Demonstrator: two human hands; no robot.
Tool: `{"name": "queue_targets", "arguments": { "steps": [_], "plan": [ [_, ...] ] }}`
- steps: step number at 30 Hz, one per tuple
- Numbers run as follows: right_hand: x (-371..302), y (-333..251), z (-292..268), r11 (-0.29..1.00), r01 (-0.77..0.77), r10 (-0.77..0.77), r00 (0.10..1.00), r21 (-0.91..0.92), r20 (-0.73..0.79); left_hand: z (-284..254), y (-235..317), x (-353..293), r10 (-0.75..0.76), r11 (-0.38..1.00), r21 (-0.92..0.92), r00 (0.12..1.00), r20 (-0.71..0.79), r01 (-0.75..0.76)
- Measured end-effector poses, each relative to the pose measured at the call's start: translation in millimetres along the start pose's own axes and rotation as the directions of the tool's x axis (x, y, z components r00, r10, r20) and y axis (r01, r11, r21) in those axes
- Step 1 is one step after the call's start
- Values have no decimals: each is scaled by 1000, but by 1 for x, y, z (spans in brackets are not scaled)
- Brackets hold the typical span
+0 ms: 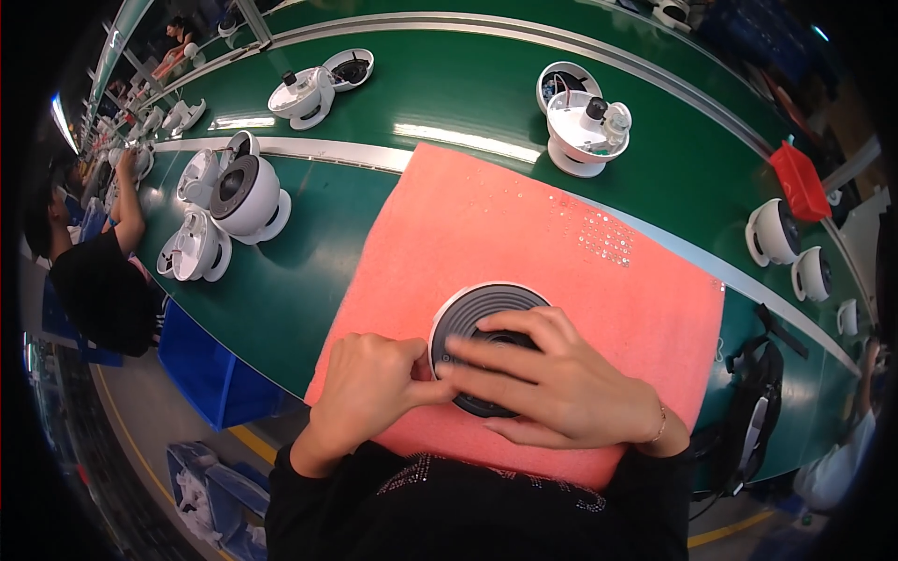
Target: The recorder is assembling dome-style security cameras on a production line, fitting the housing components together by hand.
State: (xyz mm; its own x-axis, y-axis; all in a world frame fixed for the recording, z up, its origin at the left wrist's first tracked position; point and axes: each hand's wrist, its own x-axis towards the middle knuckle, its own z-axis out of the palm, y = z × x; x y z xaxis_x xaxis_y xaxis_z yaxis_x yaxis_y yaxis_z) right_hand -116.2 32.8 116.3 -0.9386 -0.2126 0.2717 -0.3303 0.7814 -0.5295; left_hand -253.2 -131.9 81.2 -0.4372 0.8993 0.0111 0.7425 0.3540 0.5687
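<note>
A round camera housing with a dark grey ringed face (472, 313) and a thin white rim lies face up on a pink towel (402, 243). My left hand (365, 383) is closed at the housing's left edge, thumb and forefinger pinched together. Whatever is between those fingertips is too small to make out. Across the ringed face lies my right hand (571, 393), its fingers stretched out and apart, covering the centre and lower right of the disc. The fingertips of both hands nearly meet at the left rim.
Finished-looking white ball camera (251, 198) and opened shells (198, 248) stand left on the green bench. Beyond, opened cameras (585, 126) sit on a green belt. A red bin (800, 182) and black strapped item (753, 411) are right. A co-worker (103, 280) sits left, near a blue bin (210, 369).
</note>
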Motion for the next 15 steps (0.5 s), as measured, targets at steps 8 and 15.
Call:
{"name": "queue_targets", "arguments": {
  "steps": [8, 15],
  "plan": [
    [-3, 2, -3, 994, 9, 1, 995, -110, 96, 3, -1, -1, -39, 998, 40, 999, -27, 40],
    [5, 36, 10, 921, -387, 339, 840, -32, -424, -3, -3, 4, -87, 994, 70, 995, 44, 84]
  ]
}}
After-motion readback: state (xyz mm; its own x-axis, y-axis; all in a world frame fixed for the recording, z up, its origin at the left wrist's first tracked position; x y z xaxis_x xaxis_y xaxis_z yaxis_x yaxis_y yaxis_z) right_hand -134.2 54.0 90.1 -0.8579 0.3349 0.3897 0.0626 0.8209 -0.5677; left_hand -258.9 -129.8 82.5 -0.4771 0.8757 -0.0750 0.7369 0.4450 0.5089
